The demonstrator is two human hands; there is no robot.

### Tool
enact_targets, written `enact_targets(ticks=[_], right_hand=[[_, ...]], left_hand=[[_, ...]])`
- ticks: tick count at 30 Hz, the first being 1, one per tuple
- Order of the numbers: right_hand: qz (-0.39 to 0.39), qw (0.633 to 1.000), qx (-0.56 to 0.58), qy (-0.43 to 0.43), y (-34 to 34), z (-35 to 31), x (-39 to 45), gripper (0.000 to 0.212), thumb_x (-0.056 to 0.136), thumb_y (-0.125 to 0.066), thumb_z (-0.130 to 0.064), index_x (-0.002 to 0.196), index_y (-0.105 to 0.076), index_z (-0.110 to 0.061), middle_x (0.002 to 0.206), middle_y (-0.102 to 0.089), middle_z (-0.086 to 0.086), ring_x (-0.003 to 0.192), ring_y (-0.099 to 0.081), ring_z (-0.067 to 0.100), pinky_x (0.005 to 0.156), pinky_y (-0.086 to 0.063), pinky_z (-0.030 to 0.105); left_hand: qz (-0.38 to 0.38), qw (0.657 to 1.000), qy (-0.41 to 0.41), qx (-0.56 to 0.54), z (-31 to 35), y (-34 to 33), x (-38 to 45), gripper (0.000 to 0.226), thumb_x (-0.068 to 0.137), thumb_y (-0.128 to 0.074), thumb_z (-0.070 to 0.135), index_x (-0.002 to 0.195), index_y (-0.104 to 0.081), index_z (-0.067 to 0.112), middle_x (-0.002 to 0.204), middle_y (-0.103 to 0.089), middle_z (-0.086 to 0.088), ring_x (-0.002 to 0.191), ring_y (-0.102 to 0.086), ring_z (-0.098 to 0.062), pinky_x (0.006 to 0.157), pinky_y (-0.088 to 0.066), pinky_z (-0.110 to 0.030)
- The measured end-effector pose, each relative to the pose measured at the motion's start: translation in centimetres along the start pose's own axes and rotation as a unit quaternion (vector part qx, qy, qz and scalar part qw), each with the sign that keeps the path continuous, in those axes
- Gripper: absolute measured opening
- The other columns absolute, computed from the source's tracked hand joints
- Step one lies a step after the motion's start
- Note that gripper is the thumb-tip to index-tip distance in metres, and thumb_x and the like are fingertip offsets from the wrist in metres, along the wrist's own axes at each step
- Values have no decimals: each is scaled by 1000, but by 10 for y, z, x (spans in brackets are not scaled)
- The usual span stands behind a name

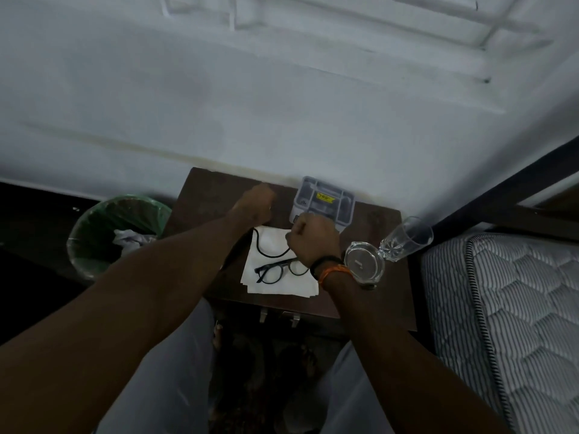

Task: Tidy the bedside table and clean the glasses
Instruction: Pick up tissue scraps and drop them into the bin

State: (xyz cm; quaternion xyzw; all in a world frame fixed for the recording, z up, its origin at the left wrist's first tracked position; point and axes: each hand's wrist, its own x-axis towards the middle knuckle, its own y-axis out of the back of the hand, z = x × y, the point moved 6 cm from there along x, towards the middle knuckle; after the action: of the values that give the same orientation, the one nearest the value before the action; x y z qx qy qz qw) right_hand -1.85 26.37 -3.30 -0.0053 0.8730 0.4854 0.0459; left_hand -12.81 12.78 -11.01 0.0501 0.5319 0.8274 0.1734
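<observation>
left hand [255, 203]: fisted, over worktop [388, 296]
right hand [308, 236]: clamped on cord [269, 252]
glasses [280, 270]: lay on tissue [275, 288]

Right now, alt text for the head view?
Both hands, left and right, hold a black cable above a dark bedside table. Black glasses lie on white tissue; a bin stands left, a tumbler right.

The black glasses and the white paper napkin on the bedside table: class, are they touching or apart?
Touching. The head view shows the glasses lying flat on the white napkin, the frame resting on the paper with no gap beneath.
</observation>
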Motion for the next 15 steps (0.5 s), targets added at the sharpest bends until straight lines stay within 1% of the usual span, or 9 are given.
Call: enact_targets(ticks=[2,3,4,7,9,12,15], right_hand=[[19,1000,-10,8,1,-1,9,9,77,-61,-14,68,-62,-15,69,-62,-2,63,-48,13,51,-30,21],[28,999,-11,12,1,-1,12,13,78,-60,-14,66,-60,-17,65,-58,-4,61,-47,12,49,-28,21],[32,999,-5,13,1,-1,14,15,79,-59,-12,65,-59,-18,63,-56,-5,60,-47,12,49,-29,21],[29,999,13,8,-1,2,21,13,77,-62,-10,66,-63,-17,66,-61,-2,63,-52,13,57,-35,23],[31,999,9,11,-1,3,23,15,77,-60,-10,65,-60,-20,65,-58,-5,64,-53,13,58,-36,23],[31,999,5,17,-1,2,23,18,77,-59,-10,65,-57,-24,64,-55,-7,64,-53,14,59,-38,24],[27,999,3,23,0,-3,22,15,75,-59,-9,69,-60,-24,69,-59,-7,69,-55,14,63,-48,28]], left_hand=[[-2,1000,-8,4,0,-2,6,39,83,-58,5,122,-60,2,131,-53,-22,120,-51,-41,101,-44,-46],[-6,1000,-11,12,1,-3,7,38,84,-58,5,122,-60,3,131,-53,-22,120,-51,-40,100,-44,-44],[-13,1000,-11,24,2,-3,7,34,84,-58,6,118,-62,2,129,-55,-21,119,-52,-39,98,-44,-42],[-22,999,12,35,-3,-3,11,25,83,-59,6,107,-66,2,119,-63,-20,114,-57,-39,95,-48,-43],[-18,999,23,26,-3,0,11,21,83,-59,6,102,-68,4,112,-66,-19,107,-61,-38,91,-52,-44],[16,999,31,-12,-2,14,8,16,82,-57,6,89,-71,7,101,-71,-16,97,-66,-36,86,-56,-44],[56,996,20,-61,-7,40,1,15,75,-59,1,77,-71,10,89,-73,-11,87,-68,-30,77,-54,-34]])
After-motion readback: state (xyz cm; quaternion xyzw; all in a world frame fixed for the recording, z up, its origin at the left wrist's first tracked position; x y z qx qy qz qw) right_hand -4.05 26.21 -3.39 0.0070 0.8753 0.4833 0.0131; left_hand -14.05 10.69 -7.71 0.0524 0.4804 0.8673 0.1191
